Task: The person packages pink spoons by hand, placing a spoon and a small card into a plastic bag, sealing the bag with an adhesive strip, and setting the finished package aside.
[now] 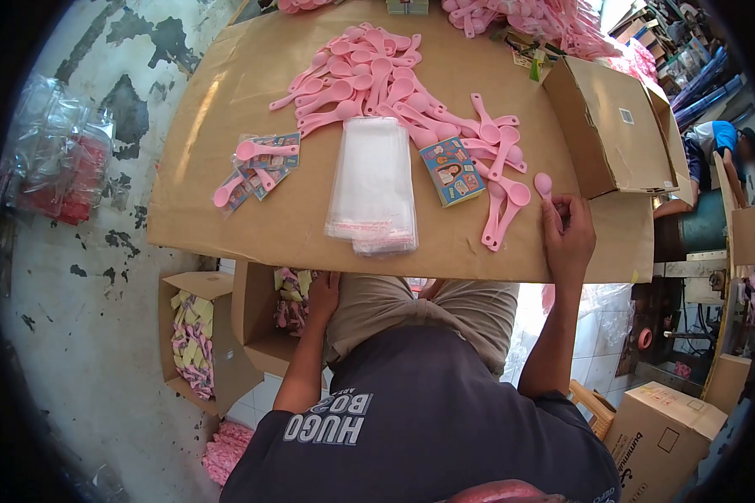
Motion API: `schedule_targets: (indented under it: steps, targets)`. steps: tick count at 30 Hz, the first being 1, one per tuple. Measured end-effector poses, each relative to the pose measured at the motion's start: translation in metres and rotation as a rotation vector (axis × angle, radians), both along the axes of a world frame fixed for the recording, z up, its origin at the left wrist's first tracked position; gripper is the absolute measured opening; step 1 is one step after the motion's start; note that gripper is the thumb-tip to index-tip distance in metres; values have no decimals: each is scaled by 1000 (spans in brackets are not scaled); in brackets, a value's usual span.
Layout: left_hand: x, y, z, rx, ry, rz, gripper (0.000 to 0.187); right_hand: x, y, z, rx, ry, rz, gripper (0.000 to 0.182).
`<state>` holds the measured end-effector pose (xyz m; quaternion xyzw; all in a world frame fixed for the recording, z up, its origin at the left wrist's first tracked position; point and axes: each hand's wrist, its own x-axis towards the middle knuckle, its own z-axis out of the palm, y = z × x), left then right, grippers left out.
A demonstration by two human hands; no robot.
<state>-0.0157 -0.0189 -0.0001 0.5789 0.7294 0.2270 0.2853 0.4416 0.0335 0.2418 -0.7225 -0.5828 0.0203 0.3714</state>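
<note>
My right hand point(570, 228) is closed on the handle of a pink plastic measuring spoon point(544, 183) near the table's right front edge. My left hand point(324, 293) is low by the front edge, beside a carton and my thigh; its fingers are mostly hidden. A heap of pink spoons point(369, 71) covers the far middle of the table, with several more trailing to the right. A stack of clear plastic bags point(371, 184) lies in the middle. To its right is a stack of printed cards point(452, 172). Bagged spoons with cards point(262, 165) lie at the left.
An open cardboard box point(608, 126) lies on the table's right side. Pink bagged goods point(554, 25) are piled at the far edge. Below left, a carton point(212, 335) holds wrapped pieces. A co-worker point(717, 142) bends over at the far right.
</note>
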Motion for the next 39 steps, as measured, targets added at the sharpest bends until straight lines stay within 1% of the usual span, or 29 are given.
schedule_targets:
  steps: [6, 8, 11, 20, 29, 39]
  targets:
    - [-2, -1, -5, 47, -9, -4, 50, 0, 0, 0, 12, 0, 6, 19]
    - [-1, -1, -1, 10, 26, -3, 51, 0, 1, -1, 5, 4, 3, 18]
    - [0, -1, 2, -20, 10, 16, 51, 0, 0, -1, 3, -1, -4, 18]
    - [3, 0, 11, -23, 14, 2, 50, -2, 0, 0, 6, 9, -5, 18]
    - [0, 0, 4, -5, 11, -9, 49, -2, 0, 1, 11, -6, -6, 18]
    - [3, 1, 12, -19, -5, -3, 50, 0, 0, -1, 3, 0, 5, 20]
